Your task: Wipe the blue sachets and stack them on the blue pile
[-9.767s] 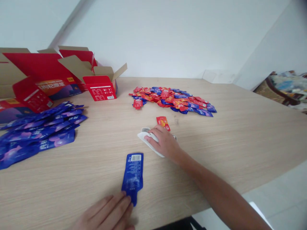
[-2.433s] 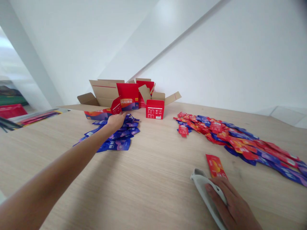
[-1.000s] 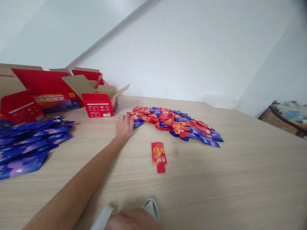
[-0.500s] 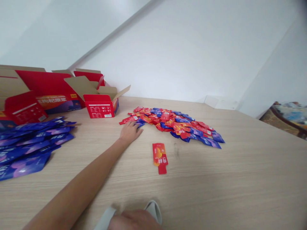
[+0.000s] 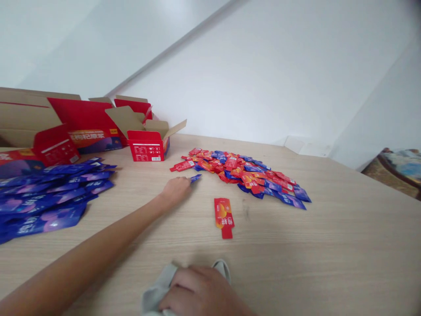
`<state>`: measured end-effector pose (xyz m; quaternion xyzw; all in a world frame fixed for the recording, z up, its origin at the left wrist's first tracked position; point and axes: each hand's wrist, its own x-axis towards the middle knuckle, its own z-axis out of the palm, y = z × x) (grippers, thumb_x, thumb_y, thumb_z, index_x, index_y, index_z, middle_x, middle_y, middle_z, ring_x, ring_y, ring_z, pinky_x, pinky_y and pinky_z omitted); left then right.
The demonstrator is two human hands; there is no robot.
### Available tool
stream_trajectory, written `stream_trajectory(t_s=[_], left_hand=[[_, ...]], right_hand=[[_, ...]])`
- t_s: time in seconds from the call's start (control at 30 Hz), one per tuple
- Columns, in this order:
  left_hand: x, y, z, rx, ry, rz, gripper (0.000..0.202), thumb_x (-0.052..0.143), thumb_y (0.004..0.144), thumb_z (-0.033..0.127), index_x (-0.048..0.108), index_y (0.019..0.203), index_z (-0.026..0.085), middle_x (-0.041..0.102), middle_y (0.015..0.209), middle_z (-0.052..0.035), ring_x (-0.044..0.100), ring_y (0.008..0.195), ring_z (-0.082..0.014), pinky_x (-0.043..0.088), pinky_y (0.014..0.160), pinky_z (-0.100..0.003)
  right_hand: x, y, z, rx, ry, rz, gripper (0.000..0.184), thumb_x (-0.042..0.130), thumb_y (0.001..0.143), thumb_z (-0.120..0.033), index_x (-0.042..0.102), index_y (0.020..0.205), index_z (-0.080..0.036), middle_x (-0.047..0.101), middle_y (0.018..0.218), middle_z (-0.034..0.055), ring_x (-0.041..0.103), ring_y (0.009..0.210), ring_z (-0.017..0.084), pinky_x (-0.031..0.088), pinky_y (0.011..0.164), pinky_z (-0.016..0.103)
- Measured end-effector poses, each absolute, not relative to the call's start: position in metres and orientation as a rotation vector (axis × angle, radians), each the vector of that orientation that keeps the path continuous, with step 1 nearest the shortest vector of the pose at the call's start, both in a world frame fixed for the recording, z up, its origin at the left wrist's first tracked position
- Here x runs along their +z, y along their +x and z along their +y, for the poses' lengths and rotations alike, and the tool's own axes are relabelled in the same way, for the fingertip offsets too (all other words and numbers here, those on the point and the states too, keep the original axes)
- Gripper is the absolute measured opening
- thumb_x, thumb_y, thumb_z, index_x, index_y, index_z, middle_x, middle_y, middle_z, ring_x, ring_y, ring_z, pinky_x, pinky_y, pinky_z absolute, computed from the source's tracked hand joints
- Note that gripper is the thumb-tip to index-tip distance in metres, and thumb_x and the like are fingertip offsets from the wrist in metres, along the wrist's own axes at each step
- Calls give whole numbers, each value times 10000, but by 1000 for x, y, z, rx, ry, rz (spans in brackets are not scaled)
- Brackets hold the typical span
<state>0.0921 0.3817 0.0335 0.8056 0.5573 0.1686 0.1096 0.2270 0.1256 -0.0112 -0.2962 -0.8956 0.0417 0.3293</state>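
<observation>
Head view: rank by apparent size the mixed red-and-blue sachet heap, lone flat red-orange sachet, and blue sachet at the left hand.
Mixed red-and-blue sachet heap
Lone flat red-orange sachet
Blue sachet at the left hand, partly hidden

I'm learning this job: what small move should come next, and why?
Probably draw the blue sachet toward the cloth: the left hand seems to pinch it beside the pile, while the right hand grips the cloth.
</observation>
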Motion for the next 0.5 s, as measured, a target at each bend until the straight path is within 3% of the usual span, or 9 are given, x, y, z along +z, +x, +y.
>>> stream_trajectory(t_s=[0.23, 0.33, 0.43, 0.5], left_hand=[[39, 10, 291, 624, 1974, 1375, 543, 431, 1029, 553, 560, 1340, 127, 747, 1012, -95, 723, 844, -224, 600, 722, -355], [25, -5, 228, 643, 1886, 1235, 555, 392, 1032, 554, 536, 1397, 162, 758, 1155, -115, 744, 954, -228, 612, 781, -342], [15, -12, 173, 709, 2026, 1081, 464, 374, 1066, 386, 452, 1497, 232, 674, 1392, -108, 678, 1220, -222, 595, 946, -380], [14, -14, 148, 747, 2245, 1046, 510, 393, 1064, 298, 349, 1572, 273, 610, 1481, -109, 623, 1314, -218, 585, 987, -388]], right_hand=[[47, 253, 116, 210, -913, -2097, 125, 630, 967, -307, 678, 1049, -225, 706, 975, 31, 659, 870, 177, 501, 761, 296], [50, 260, 121, 190, -969, -2006, 141, 599, 999, -308, 684, 1059, -213, 698, 980, 53, 658, 887, 185, 508, 778, 304], [46, 265, 127, 182, -1048, -1942, 162, 581, 1017, -325, 692, 1065, -218, 696, 982, 57, 667, 889, 188, 517, 779, 305], [42, 267, 130, 186, -1080, -1920, 180, 568, 1025, -343, 694, 1059, -219, 698, 976, 62, 669, 877, 189, 524, 773, 307]])
